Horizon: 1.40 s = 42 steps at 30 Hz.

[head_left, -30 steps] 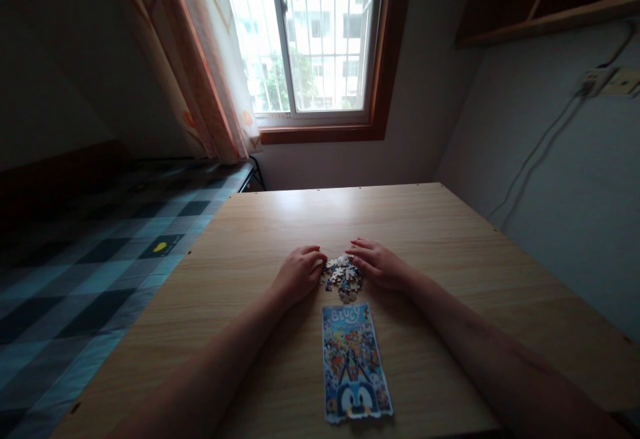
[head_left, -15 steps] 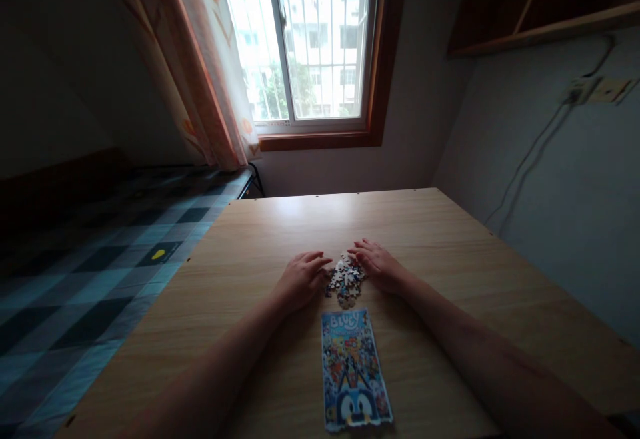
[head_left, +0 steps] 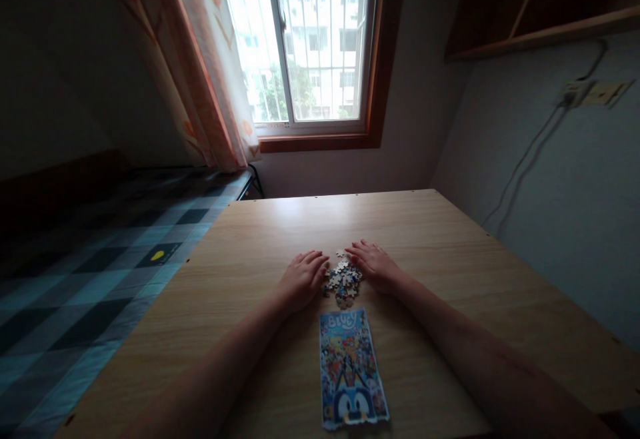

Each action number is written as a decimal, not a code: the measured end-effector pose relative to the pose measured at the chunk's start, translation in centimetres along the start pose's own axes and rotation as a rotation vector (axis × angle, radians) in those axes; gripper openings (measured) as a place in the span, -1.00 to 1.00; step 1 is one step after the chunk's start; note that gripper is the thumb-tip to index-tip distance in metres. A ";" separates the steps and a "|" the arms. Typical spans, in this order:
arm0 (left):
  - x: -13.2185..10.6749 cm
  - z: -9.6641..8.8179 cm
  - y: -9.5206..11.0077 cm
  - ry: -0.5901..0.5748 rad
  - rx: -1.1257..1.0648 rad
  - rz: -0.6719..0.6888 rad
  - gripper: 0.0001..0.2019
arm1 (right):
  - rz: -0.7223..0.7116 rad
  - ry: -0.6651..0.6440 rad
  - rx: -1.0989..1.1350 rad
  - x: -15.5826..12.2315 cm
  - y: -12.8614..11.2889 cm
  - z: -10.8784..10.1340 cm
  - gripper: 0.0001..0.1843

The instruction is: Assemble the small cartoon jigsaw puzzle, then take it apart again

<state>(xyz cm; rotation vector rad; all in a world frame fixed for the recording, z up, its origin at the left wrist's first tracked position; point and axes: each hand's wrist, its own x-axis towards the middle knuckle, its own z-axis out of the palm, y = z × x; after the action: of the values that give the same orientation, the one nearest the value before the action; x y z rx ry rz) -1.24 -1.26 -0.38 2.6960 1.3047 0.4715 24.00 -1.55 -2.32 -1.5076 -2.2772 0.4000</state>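
Note:
A small heap of loose puzzle pieces lies in the middle of a wooden table. My left hand rests flat at the heap's left side, fingers stretched out and touching the pieces. My right hand lies flat at the heap's right side, fingers spread over its edge. Neither hand grips anything. Just in front of the heap, nearer to me, lies a colourful puzzle picture card with a blue cartoon dog and the word "Bluey".
A bed with a blue checked cover stands along the table's left edge. Behind the table are a window with an orange-patterned curtain, a wall shelf and a wall socket with a cable.
The heap has been spread a little flatter and wider between my hands. My left fingers have uncurled to lie flat. The view has shifted slightly.

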 end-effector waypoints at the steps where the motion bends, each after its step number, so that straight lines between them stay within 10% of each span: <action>1: 0.1 0.0 0.0 0.005 0.003 -0.007 -0.54 | 0.009 -0.003 -0.013 0.1 -0.1 0.0 -0.34; 17: 1.1 -0.2 0.6 0.012 0.120 -0.019 -0.55 | 0.049 0.122 0.143 1.0 0.2 0.8 -0.28; 30: 4.7 -1.7 -5.1 0.223 0.138 -0.350 -0.80 | -0.043 0.251 0.337 0.8 0.9 0.1 -0.20; 42: 4.5 -2.0 -5.3 0.146 0.252 -0.340 -0.77 | -0.036 0.324 0.465 0.9 1.4 1.0 -0.30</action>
<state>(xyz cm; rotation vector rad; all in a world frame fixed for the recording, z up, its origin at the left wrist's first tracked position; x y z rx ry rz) -3.16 5.49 1.38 2.5821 1.9379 0.5003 24.36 -0.20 -3.66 -1.1934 -1.8008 0.5799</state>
